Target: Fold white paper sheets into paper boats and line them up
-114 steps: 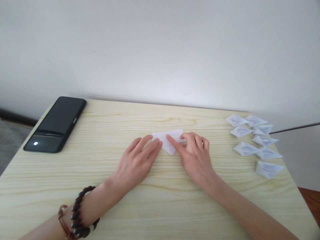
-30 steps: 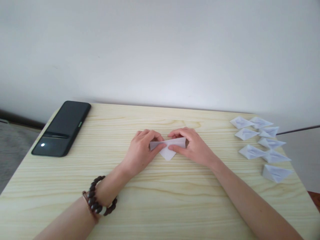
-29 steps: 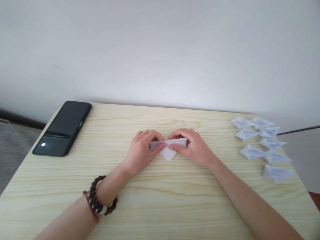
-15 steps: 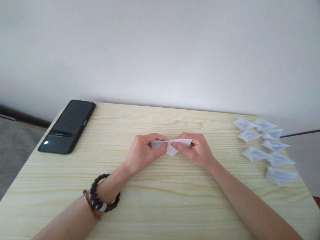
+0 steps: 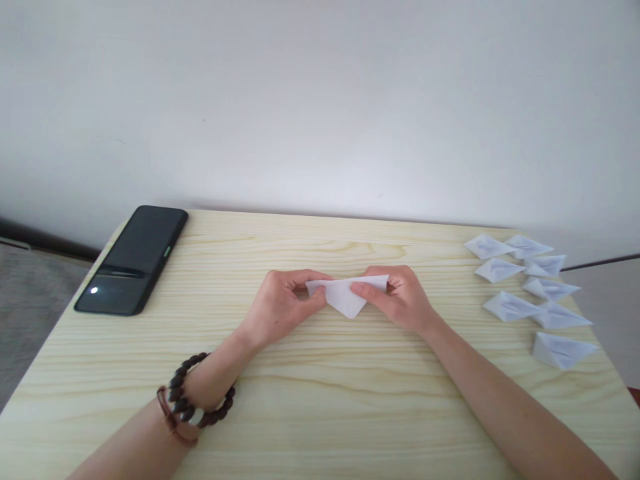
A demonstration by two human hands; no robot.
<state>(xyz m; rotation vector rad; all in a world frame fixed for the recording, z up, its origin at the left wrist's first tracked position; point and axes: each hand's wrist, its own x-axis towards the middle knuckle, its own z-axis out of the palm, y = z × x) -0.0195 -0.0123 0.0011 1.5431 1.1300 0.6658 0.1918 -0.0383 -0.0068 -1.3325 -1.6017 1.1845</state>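
Between my two hands is a small folded piece of white paper (image 5: 345, 297), with a straight upper edge and a blunt point facing me. My left hand (image 5: 286, 303) pinches its left end, the thumb in front and the fingers behind. At the other end my right hand (image 5: 400, 297) grips it the same way, its thumb lying across the front face. The fingers behind the paper are partly hidden. A dark beaded bracelet (image 5: 180, 393) and a thin brown band circle my left wrist.
Several folded white paper boats (image 5: 500, 270) stand in two rough columns at the table's right side. A black phone (image 5: 137, 257) lies at the far left corner. The pale wood-grain table (image 5: 320, 400) meets a white wall (image 5: 320, 107) at its back edge.
My thumbs have moved apart along the paper, so more of its front face shows. My right hand has shifted slightly to the right. The view has tilted a little.
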